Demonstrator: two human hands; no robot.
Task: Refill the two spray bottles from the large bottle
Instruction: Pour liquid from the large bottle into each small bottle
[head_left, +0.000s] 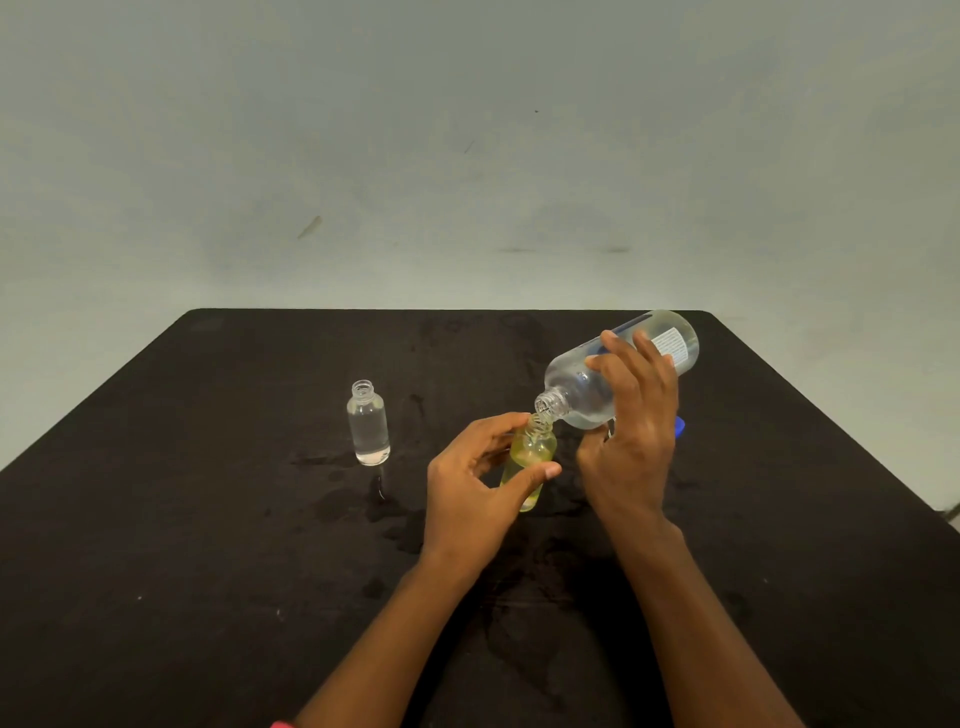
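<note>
My right hand (631, 431) grips the large clear bottle (576, 387), tilted down to the left with its open mouth right over the neck of a small yellowish spray bottle (530, 454). My left hand (480, 486) holds that small bottle between thumb and fingers, upright on the table. A second small clear bottle (369, 423) stands uncapped to the left, apart from both hands, with clear liquid inside.
The black table (208, 519) has wet patches around the bottles and in front of them. A blue cap (679, 427) peeks out behind my right hand. A thin spray tube (381, 483) lies in front of the clear small bottle. A pale wall stands behind.
</note>
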